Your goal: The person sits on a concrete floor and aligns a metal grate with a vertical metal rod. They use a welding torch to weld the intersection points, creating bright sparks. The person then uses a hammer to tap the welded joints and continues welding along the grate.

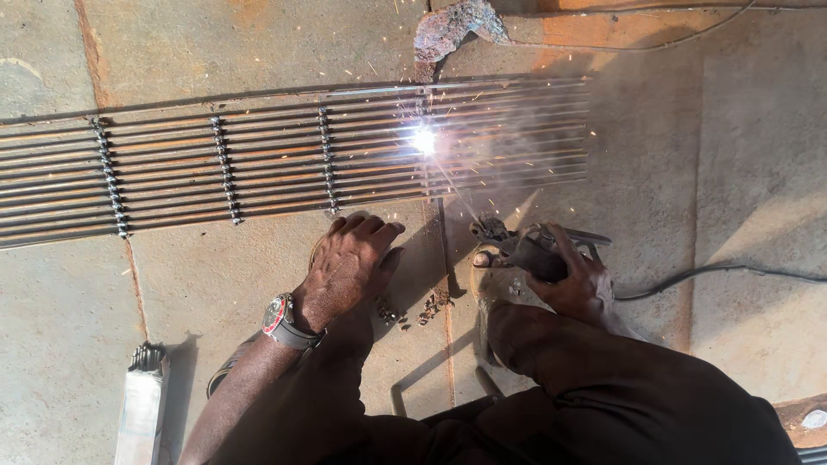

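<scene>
Right hand [575, 277] is clamped on a welding electrode holder [527, 245], its thin rod [448, 185] slanting up to a white arc [423, 139] on the steel bar grille [258, 168]. Left hand [349, 263], wearing a wristwatch [280, 317], rests fingers spread and flat on the concrete floor [215, 284], just below the grille's near edge. Long parallel bars, rust-streaked, are joined by beaded cross-welds; sparks scatter around the arc. A black cable [732, 274] trails rightward.
</scene>
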